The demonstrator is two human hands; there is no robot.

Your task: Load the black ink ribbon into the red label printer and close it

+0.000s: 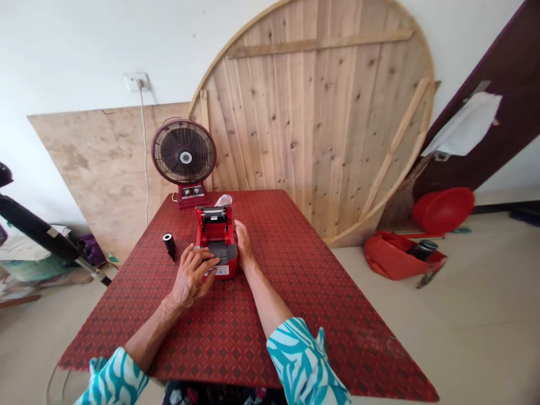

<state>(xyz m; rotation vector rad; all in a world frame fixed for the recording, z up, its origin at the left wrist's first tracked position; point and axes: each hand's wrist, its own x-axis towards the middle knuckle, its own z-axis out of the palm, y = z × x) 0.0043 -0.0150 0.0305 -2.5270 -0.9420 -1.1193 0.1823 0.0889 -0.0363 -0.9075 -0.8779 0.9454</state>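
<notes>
Red printer [216, 228] stands open near the far edge of the table [304, 298]. Left hand [192, 277] rests on its front, half open, gripping nothing. Right hand [243, 243] lies open against its right side. Black roll [169, 245] stands apart, left of the printer.
</notes>
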